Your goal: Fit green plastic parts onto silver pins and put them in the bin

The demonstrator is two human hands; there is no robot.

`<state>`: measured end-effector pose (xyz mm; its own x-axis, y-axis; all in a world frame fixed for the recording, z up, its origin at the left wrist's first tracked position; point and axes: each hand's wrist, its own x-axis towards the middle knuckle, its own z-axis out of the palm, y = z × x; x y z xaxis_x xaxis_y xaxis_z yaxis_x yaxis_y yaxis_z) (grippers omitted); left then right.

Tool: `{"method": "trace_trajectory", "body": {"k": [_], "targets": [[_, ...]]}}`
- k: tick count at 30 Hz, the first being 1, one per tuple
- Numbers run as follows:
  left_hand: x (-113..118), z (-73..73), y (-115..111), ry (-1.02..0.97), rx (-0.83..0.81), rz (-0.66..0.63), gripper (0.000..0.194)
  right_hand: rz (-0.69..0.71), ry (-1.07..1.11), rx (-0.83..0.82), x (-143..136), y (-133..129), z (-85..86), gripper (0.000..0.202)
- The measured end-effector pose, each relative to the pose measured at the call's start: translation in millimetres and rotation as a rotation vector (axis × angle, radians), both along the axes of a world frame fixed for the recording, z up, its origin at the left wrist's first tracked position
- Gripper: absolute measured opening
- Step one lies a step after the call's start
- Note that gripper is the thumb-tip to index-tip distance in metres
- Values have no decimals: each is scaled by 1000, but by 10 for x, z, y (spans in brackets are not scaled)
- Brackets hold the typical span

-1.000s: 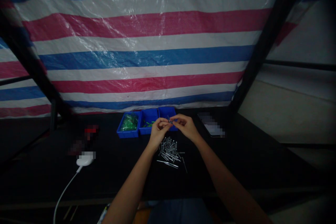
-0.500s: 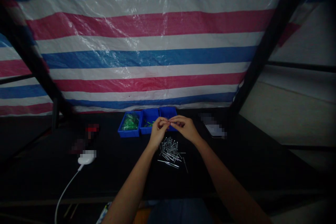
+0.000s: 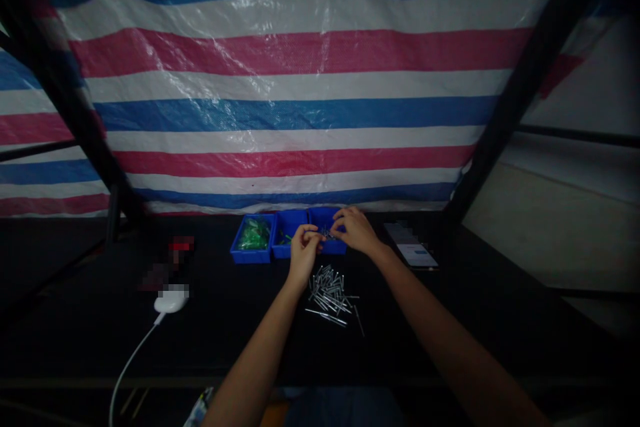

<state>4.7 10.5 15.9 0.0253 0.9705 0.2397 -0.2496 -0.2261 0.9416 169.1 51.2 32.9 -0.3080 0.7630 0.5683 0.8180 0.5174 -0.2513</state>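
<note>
My left hand [image 3: 304, 252] is closed in a pinch in front of the middle blue bin [image 3: 283, 251]. Whatever lies between its fingertips is too small and dark to make out. My right hand [image 3: 356, 230] hangs over the right blue bin [image 3: 334, 248], thumb and fingers curved and apart, with nothing visible in them. Small shiny metal pieces [image 3: 327, 233] lie in that bin beneath the fingertips. Nearer to me, a loose pile of long, thin silver screws or nails [image 3: 330, 290] is spread on the black table, below both hands.
The left blue bin [image 3: 251, 256] holds a clear bag of green pieces [image 3: 254, 233]; a few green bits lie in the middle bin. A phone [image 3: 415, 250] rests at right. A white device [image 3: 170, 300] with a cable sits at left, near a red item [image 3: 181, 245]. A striped tarp [image 3: 300, 113] hangs behind.
My hands were together at the fingertips; the right has parted from the left and moved right, over the right bin. The left stays pinched. The whole view has shifted slightly.
</note>
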Motion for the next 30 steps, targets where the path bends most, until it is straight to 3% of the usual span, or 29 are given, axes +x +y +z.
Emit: {"method": "trace_trajectory", "body": {"k": [5,9,12,17,19,22,27,30], "targets": [[-1,-7,21,5,-5,3,24,-2,-1,-69,-63,80,-158,7],[-1,-8,17,7,-7,5,24,8,77,-39,133,45,-205,20],[3,-2,7,5,-11,1,23,-68,131,21,533,-64,-262,23],[20,-4,2,38,11,-32,21,-342,68,86,1459,-427,-486,26],[31,-33,-2,118,58,-42,18,-424,13,74,1740,-586,-600,26],[52,-109,-31,364,202,-56,14,-485,-37,53,1951,-742,-743,26],[75,-197,-123,771,483,-120,13,-492,-86,18,1951,-758,-831,26],[64,-187,-164,953,566,-122,14,-486,-106,-9,1940,-728,-848,26]]}}
